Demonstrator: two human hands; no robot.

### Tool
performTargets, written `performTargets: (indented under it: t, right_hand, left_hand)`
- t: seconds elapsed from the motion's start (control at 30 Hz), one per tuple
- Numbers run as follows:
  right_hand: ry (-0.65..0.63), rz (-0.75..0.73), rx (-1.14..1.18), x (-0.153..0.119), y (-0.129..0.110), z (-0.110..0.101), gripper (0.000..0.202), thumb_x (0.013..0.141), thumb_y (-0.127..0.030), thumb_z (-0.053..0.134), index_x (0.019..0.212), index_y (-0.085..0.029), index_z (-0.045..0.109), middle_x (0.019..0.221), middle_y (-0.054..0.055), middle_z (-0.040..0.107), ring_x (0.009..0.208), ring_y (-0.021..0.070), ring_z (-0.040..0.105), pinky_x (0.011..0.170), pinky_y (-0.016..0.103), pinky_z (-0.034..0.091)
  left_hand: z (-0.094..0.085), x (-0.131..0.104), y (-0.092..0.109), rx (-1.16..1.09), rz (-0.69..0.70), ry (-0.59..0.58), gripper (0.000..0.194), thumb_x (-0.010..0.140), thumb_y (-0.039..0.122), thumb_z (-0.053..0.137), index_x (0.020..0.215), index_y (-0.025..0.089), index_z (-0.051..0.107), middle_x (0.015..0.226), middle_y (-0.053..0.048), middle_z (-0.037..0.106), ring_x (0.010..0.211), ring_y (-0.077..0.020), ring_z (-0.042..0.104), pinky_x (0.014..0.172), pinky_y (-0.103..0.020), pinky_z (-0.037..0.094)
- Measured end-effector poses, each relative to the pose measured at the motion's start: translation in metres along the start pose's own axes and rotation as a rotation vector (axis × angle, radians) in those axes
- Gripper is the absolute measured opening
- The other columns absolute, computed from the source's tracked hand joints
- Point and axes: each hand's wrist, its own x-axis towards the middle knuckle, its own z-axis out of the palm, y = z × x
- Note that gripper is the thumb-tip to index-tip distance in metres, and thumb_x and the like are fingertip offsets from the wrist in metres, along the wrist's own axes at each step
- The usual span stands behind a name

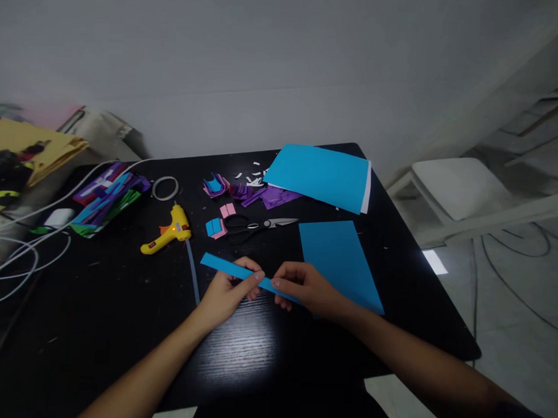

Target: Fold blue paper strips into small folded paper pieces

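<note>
A long blue paper strip (224,265) is held up over the black table between both hands. My left hand (233,290) pinches it near the middle, thumb on top. Just to the right, my right hand (303,287) grips the same strip between thumb and fingers, which hide part of its right end. Beyond my hands lie black-handled scissors (281,222), blades pointing right. Small folded pieces in blue and pink (216,228) sit left of the scissors. A blue sheet (339,255) lies partly behind my right hand.
A yellow glue gun (169,229) with a glue stick (192,270) lies left. Further left are colored paper strips (106,201), white cables (36,257) and a ring of tape (165,188). Blue and white sheets (320,174) cover purple scraps (279,197) at the back. A white stool (460,186) stands right.
</note>
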Motion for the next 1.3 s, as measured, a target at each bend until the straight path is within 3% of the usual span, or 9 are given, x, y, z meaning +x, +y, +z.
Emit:
performTargets:
  t: [0.3, 0.57, 0.93, 1.1, 1.3]
  right_hand:
    - [0.006, -0.003, -0.021, 0.0, -0.001, 0.0, 0.033, 0.089, -0.049, 0.077, 0.084, -0.018, 0.068, 0.071, 0.0, 0.071, 0.061, 0.0136, 0.063, 0.061, 0.028, 0.051]
    - [0.015, -0.007, 0.007, 0.0, 0.0, -0.001, 0.034, 0.088, -0.05, 0.078, 0.085, -0.018, 0.068, 0.071, 0.0, 0.071, 0.06, 0.0125, 0.062, 0.061, 0.027, 0.051]
    - [-0.001, -0.003, 0.005, 0.001, -0.001, -0.002, 0.033, 0.089, -0.05, 0.077, 0.085, -0.018, 0.068, 0.071, 0.0, 0.071, 0.061, 0.0126, 0.063, 0.061, 0.027, 0.052]
    - [-0.004, 0.011, 0.011, 0.001, 0.0, -0.003, 0.033, 0.089, -0.049, 0.077, 0.084, -0.018, 0.068, 0.071, 0.0, 0.072, 0.061, 0.0128, 0.064, 0.062, 0.027, 0.053]
    - [0.006, 0.017, 0.013, 0.002, 0.001, -0.004, 0.034, 0.087, -0.051, 0.079, 0.084, -0.019, 0.068, 0.069, -0.001, 0.071, 0.059, 0.0133, 0.063, 0.061, 0.028, 0.052]
  left_hand:
    - [-0.002, 0.002, 0.003, 0.043, 0.067, 0.089, 0.034, 0.088, 0.044, 0.077, 0.071, 0.019, 0.061, 0.05, 0.003, 0.061, 0.049, -0.0124, 0.055, 0.055, -0.024, 0.045]
    - [-0.017, 0.005, 0.0, 0.077, 0.168, 0.299, 0.041, 0.092, 0.034, 0.071, 0.057, 0.021, 0.056, 0.049, 0.003, 0.054, 0.05, -0.0124, 0.049, 0.057, -0.027, 0.04]
    - [-0.025, 0.005, 0.001, -0.015, 0.192, 0.458, 0.034, 0.093, 0.031, 0.07, 0.064, 0.023, 0.055, 0.05, 0.005, 0.05, 0.048, -0.0137, 0.045, 0.052, -0.027, 0.037]
    - [-0.023, 0.006, -0.001, -0.031, 0.183, 0.382, 0.036, 0.096, 0.035, 0.067, 0.064, 0.022, 0.055, 0.051, 0.004, 0.052, 0.05, -0.0134, 0.047, 0.055, -0.026, 0.04]
    - [-0.009, 0.004, -0.001, 0.052, 0.151, 0.181, 0.044, 0.094, 0.042, 0.069, 0.058, 0.02, 0.056, 0.05, 0.003, 0.055, 0.051, -0.0126, 0.05, 0.059, -0.026, 0.041]
